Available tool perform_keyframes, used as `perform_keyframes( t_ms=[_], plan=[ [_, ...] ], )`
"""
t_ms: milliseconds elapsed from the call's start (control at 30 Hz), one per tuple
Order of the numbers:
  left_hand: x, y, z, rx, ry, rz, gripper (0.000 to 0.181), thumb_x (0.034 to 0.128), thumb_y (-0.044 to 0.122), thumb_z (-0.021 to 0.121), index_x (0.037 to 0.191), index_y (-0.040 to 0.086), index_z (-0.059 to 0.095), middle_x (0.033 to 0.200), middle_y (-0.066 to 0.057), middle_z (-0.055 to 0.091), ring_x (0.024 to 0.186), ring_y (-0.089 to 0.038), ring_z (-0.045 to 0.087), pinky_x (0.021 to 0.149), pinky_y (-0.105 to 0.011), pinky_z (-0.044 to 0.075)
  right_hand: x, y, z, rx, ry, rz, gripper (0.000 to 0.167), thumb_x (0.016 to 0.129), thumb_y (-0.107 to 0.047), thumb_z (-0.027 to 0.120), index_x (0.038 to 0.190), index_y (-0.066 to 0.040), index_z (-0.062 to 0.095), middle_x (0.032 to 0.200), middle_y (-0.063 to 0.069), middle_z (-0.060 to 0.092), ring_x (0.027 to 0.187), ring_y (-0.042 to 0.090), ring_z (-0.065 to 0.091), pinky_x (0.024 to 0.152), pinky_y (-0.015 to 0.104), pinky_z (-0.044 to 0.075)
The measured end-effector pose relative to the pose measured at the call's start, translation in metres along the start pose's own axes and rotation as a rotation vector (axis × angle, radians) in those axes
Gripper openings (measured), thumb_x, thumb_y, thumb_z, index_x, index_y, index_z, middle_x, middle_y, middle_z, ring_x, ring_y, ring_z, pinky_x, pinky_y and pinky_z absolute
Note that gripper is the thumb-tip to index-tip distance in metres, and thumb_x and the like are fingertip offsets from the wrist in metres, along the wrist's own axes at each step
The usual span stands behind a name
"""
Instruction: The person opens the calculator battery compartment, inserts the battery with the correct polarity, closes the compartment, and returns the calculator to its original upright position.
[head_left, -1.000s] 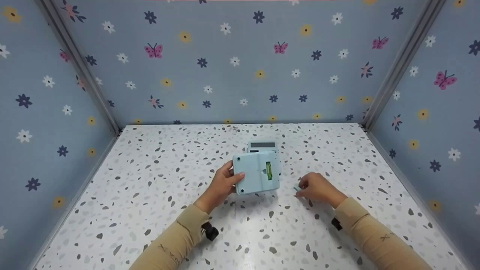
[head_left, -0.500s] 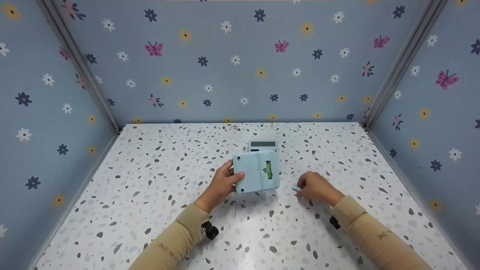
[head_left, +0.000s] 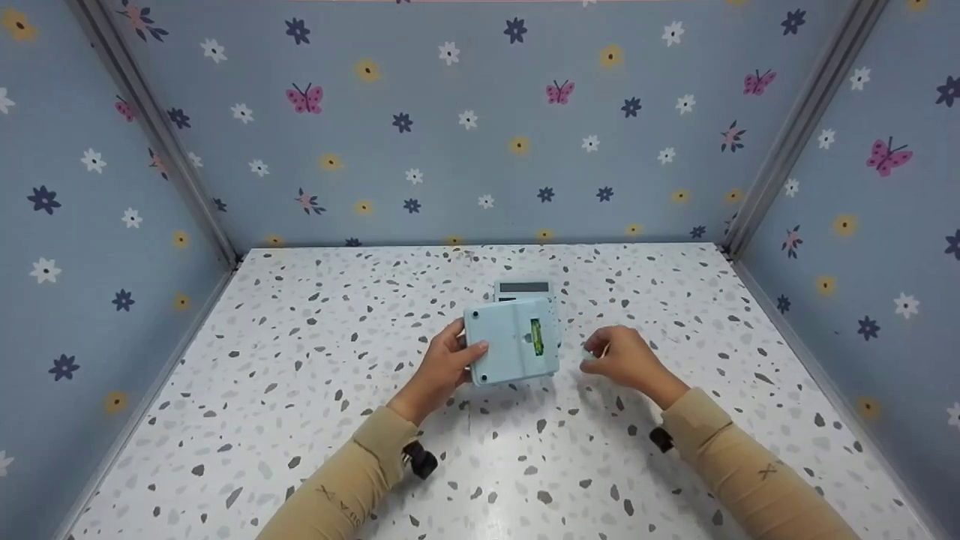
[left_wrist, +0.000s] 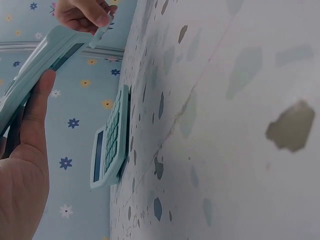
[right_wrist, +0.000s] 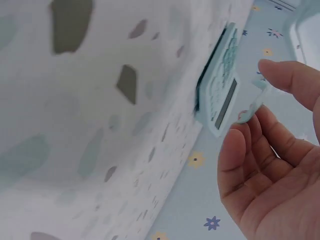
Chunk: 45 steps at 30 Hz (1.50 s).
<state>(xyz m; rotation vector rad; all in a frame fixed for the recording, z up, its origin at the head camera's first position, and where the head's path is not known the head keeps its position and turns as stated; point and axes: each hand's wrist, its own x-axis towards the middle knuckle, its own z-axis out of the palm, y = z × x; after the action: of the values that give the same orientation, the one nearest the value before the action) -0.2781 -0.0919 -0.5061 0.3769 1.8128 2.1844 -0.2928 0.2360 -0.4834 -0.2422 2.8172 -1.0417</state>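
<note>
In the head view my left hand (head_left: 441,366) grips the left edge of a flat light-blue electronic device (head_left: 499,343), thumb over its back. This back faces up and has two dark feet and an open battery slot with a green battery (head_left: 537,337) in it. The left wrist view shows a dark strip on the device's underside. To the right of it, my right hand (head_left: 628,357) holds a small light-blue battery cover (right_wrist: 254,104) at its fingertips, above the table and apart from the device.
A light-blue calculator (head_left: 525,288) lies on the speckled white table (head_left: 360,300) behind the held device, which partly covers it. Flower-patterned panels (head_left: 465,150) stand at the back and on both sides.
My right hand has risen from the table and come slightly left with the battery cover. The left hand and the device have hardly moved.
</note>
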Motion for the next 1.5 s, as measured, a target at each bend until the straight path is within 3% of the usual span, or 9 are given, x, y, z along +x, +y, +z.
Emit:
perform_keyframes(
  t_ms=[567, 900, 1500],
  plan=[
    [0.003, -0.002, 0.004, -0.009, 0.012, 0.01, 0.064, 0.1103, 0.012, 0.062, 0.168, 0.009, 0.035, 0.155, -0.025, 0.059, 0.132, -0.035, 0.067, 0.103, -0.052, 0.063, -0.01, -0.031, 0.007, 0.242, 0.176, -0.046, 0.023, 0.09, -0.011, 0.086, 0.109, -0.001, 0.078, 0.099, 0.011, 0.073, 0.091, 0.022, 0.061, 0.076, 0.03, 0.053],
    [0.002, -0.001, 0.006, -0.002, -0.001, 0.016, 0.066, 0.1108, 0.013, 0.062, 0.17, 0.01, 0.032, 0.159, -0.026, 0.055, 0.137, -0.039, 0.064, 0.104, -0.054, 0.062, -0.009, -0.039, 0.017, 0.472, 0.13, 0.005, 0.023, 0.09, -0.009, 0.086, 0.108, 0.002, 0.077, 0.094, 0.006, 0.075, 0.083, 0.014, 0.064, 0.067, 0.024, 0.056],
    [0.004, -0.003, 0.011, 0.006, -0.02, 0.033, 0.064, 0.1096, 0.013, 0.064, 0.167, 0.009, 0.036, 0.153, -0.025, 0.06, 0.132, -0.035, 0.068, 0.1, -0.053, 0.064, -0.008, -0.05, 0.025, 0.633, 0.11, 0.028, 0.027, 0.096, -0.013, 0.082, 0.119, 0.001, 0.076, 0.109, 0.009, 0.075, 0.095, 0.018, 0.067, 0.076, 0.027, 0.063]
  ],
)
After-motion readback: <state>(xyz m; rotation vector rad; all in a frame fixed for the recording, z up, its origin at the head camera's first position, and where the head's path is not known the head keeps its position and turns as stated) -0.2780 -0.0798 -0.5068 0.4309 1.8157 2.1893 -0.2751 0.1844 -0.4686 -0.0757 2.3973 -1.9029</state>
